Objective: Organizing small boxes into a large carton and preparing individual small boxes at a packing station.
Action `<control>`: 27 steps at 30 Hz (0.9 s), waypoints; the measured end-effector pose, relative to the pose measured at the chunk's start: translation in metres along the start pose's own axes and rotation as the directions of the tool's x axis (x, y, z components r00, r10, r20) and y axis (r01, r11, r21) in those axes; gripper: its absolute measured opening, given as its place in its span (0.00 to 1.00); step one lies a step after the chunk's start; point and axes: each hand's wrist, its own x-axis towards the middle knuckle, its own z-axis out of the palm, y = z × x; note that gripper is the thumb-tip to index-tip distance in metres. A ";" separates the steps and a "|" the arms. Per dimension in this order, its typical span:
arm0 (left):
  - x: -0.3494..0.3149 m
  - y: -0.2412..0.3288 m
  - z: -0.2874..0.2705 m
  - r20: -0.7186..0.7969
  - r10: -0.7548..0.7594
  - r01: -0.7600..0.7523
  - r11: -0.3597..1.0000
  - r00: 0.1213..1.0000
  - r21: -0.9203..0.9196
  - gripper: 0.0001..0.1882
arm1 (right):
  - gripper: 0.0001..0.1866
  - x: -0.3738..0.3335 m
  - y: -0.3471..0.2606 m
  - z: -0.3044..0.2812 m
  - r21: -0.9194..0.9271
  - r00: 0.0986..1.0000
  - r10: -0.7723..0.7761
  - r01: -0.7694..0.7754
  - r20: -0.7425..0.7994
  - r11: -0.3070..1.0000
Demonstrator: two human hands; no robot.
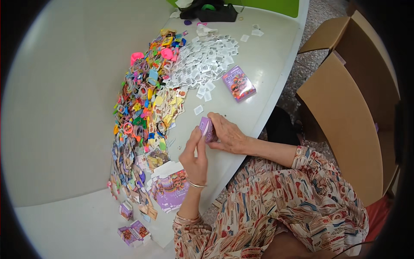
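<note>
A small purple box [206, 125] is held up over the table between my two hands. My left hand [195, 157] presses its fingers against the box's left side. On the right, my right hand [229, 134] wraps round the other side, fingers at the top and thumb below. Just beyond lies a printed purple box [239, 83] on the table. Flat purple printed cartons [171, 190] lie beside my left wrist. A single white packet [198, 110] rests right beyond the box in my hands.
Left of my hands spreads a long heap of colourful small trinkets [140, 103], with yellow printed cards [166, 108] along it. White packets [202, 60] form a pile farther back. Small purple boxes [134, 233] stand at the near left. An open cardboard carton [345, 112] is at the right.
</note>
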 end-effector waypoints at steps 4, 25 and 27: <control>-0.009 0.009 0.012 -0.003 0.318 -0.294 0.880 0.948 0.373 0.20 | 0.48 -0.001 0.000 0.000 -0.001 0.999 0.021 -0.021 0.035 1.000; -0.010 0.001 0.018 0.004 0.318 -0.286 0.847 0.948 0.447 0.16 | 0.50 -0.007 0.011 0.001 -0.125 0.991 -0.132 0.131 0.002 0.983; -0.008 -0.003 0.015 -0.001 0.329 -0.296 0.851 0.944 0.434 0.18 | 0.47 -0.005 0.010 0.004 -0.161 0.992 -0.124 0.125 0.018 0.979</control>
